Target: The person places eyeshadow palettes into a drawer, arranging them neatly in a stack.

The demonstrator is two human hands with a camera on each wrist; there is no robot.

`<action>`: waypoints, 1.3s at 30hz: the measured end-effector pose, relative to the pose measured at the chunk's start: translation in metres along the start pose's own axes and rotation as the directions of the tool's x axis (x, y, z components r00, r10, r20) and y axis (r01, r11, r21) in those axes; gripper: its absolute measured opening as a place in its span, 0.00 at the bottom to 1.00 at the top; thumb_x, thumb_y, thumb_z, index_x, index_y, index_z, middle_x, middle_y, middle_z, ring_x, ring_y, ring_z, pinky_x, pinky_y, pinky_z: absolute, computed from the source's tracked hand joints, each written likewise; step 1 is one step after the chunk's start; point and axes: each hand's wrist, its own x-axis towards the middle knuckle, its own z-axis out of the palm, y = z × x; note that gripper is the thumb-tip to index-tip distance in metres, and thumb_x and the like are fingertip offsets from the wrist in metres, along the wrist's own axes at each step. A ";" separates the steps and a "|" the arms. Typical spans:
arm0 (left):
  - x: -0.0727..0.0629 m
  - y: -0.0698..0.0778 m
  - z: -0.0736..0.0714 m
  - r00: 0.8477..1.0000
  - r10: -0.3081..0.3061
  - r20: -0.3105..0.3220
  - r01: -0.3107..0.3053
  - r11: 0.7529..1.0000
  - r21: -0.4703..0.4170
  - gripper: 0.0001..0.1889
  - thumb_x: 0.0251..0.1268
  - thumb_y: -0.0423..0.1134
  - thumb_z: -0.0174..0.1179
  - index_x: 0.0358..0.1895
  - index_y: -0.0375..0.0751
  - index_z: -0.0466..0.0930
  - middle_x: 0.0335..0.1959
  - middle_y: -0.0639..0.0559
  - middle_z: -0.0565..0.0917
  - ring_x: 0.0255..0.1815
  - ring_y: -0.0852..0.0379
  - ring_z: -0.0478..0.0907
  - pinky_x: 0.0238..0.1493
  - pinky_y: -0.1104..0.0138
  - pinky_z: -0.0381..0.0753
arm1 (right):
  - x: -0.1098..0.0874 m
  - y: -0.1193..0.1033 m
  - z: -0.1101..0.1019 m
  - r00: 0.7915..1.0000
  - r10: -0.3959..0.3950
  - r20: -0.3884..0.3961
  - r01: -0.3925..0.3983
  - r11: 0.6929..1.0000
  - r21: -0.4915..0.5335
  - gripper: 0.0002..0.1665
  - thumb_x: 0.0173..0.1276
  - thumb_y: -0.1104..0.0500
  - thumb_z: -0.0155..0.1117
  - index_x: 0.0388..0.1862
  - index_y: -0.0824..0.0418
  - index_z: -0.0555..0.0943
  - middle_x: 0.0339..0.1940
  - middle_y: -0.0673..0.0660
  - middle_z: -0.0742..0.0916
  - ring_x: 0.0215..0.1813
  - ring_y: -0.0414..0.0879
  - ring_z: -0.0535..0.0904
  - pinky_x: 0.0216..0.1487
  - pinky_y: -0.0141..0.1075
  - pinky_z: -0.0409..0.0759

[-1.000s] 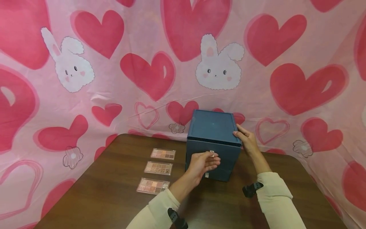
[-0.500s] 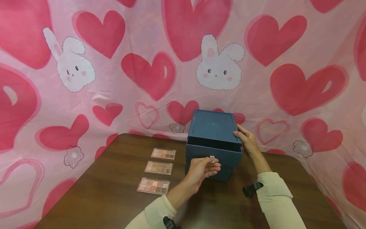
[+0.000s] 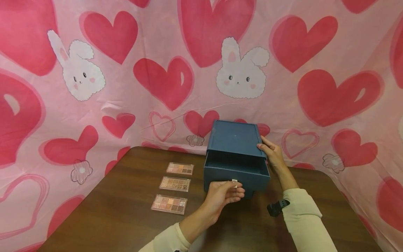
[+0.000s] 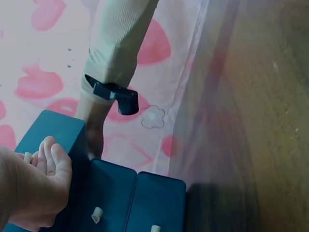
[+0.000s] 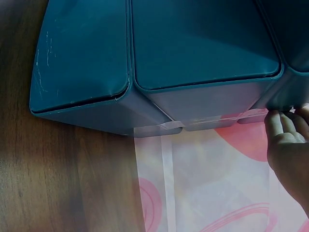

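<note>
A blue desktop drawer cabinet (image 3: 234,136) stands on the table, its top drawer (image 3: 253,179) partly pulled out. The visible part of the drawer's inside is bare. My left hand (image 3: 220,197) pinches the small white pull tab (image 3: 234,181) on that drawer's front between thumb and fingers. In the left wrist view, two lower drawers sit closed, each with a white tab (image 4: 97,215). My right hand (image 3: 272,152) grips the cabinet's right side near the top, thumb over the top edge. In the right wrist view, its fingers (image 5: 275,123) reach against the cabinet side.
Three eyeshadow palettes, a far one (image 3: 180,169), a middle one (image 3: 174,184) and a near one (image 3: 169,204), lie in a column left of the cabinet. The brown wooden table (image 3: 119,210) meets a pink heart-patterned cloth (image 3: 122,87) behind the cabinet.
The top drawer has come from nearly closed to well out of the cabinet, toward me. My left hand has moved with its tab, nearer and slightly down. The right hand stays on the cabinet.
</note>
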 end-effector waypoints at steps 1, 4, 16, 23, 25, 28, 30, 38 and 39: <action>-0.002 0.000 0.000 1.000 -0.003 -0.001 0.003 1.000 -0.001 0.19 0.68 0.39 0.58 0.49 0.23 0.83 0.31 0.53 0.90 0.31 0.64 0.86 0.44 0.69 0.87 | 0.000 0.000 0.000 1.000 -0.001 -0.001 0.001 1.000 -0.004 0.39 0.74 0.59 0.55 0.81 0.65 0.56 0.81 0.67 0.61 0.46 0.21 0.78 0.48 0.18 0.80; -0.007 -0.002 0.000 1.000 -0.012 0.002 0.012 1.000 -0.001 0.19 0.69 0.40 0.58 0.49 0.23 0.84 0.32 0.53 0.90 0.31 0.64 0.86 0.44 0.68 0.87 | 0.000 0.000 -0.001 1.000 -0.002 0.000 0.002 1.000 -0.013 0.39 0.74 0.58 0.55 0.81 0.65 0.56 0.81 0.67 0.62 0.46 0.21 0.78 0.48 0.17 0.80; -0.030 -0.006 0.001 0.999 -0.032 0.035 0.032 0.999 0.007 0.20 0.71 0.41 0.57 0.50 0.24 0.84 0.34 0.52 0.91 0.32 0.64 0.87 0.46 0.68 0.87 | 0.001 0.001 0.001 1.000 -0.001 -0.018 0.001 1.000 0.010 0.38 0.74 0.59 0.55 0.80 0.65 0.57 0.80 0.68 0.63 0.41 0.24 0.81 0.46 0.19 0.82; -0.038 -0.009 0.001 0.998 -0.032 0.046 0.031 0.999 0.004 0.20 0.71 0.40 0.56 0.51 0.22 0.83 0.35 0.51 0.91 0.32 0.64 0.87 0.43 0.70 0.87 | 0.001 0.000 0.001 1.000 -0.011 -0.017 0.012 0.999 0.050 0.38 0.74 0.61 0.53 0.80 0.66 0.57 0.80 0.67 0.63 0.43 0.23 0.80 0.48 0.17 0.80; -0.040 -0.010 0.001 0.999 -0.028 0.044 0.028 1.000 0.007 0.20 0.71 0.40 0.56 0.51 0.22 0.82 0.36 0.50 0.91 0.32 0.64 0.87 0.44 0.69 0.87 | 0.001 0.000 0.001 1.000 -0.013 -0.017 0.014 0.999 0.047 0.38 0.74 0.61 0.53 0.80 0.66 0.57 0.80 0.67 0.63 0.43 0.23 0.80 0.48 0.17 0.80; -0.042 -0.012 0.001 0.999 -0.027 0.039 0.026 1.000 0.010 0.20 0.72 0.40 0.56 0.51 0.21 0.82 0.37 0.48 0.92 0.32 0.64 0.87 0.44 0.68 0.87 | 0.001 -0.001 0.001 1.000 -0.014 -0.017 0.015 0.999 0.044 0.38 0.74 0.61 0.53 0.80 0.66 0.57 0.80 0.66 0.64 0.44 0.23 0.80 0.49 0.17 0.79; -0.043 -0.013 0.002 0.999 -0.028 0.037 0.027 1.000 0.011 0.21 0.72 0.40 0.55 0.51 0.21 0.82 0.37 0.47 0.92 0.32 0.64 0.87 0.45 0.68 0.87 | 0.001 -0.001 0.001 1.000 -0.016 -0.023 0.017 0.999 0.040 0.37 0.74 0.61 0.53 0.80 0.66 0.58 0.80 0.67 0.64 0.43 0.23 0.80 0.48 0.17 0.80; -0.047 -0.014 0.001 0.999 -0.033 0.044 0.032 0.999 0.015 0.20 0.72 0.40 0.56 0.51 0.21 0.82 0.37 0.48 0.92 0.32 0.65 0.87 0.45 0.68 0.87 | 0.001 -0.001 0.002 0.999 -0.021 -0.028 0.022 0.999 0.042 0.37 0.74 0.62 0.53 0.79 0.68 0.58 0.78 0.69 0.63 0.43 0.23 0.81 0.49 0.17 0.80; -0.048 -0.014 0.001 0.998 -0.033 0.045 0.032 0.999 0.016 0.20 0.72 0.40 0.56 0.51 0.21 0.82 0.37 0.48 0.92 0.32 0.65 0.87 0.45 0.68 0.87 | 0.001 -0.001 0.002 0.999 -0.020 -0.030 0.021 0.999 0.040 0.37 0.74 0.62 0.53 0.79 0.68 0.58 0.78 0.69 0.63 0.43 0.23 0.81 0.49 0.17 0.80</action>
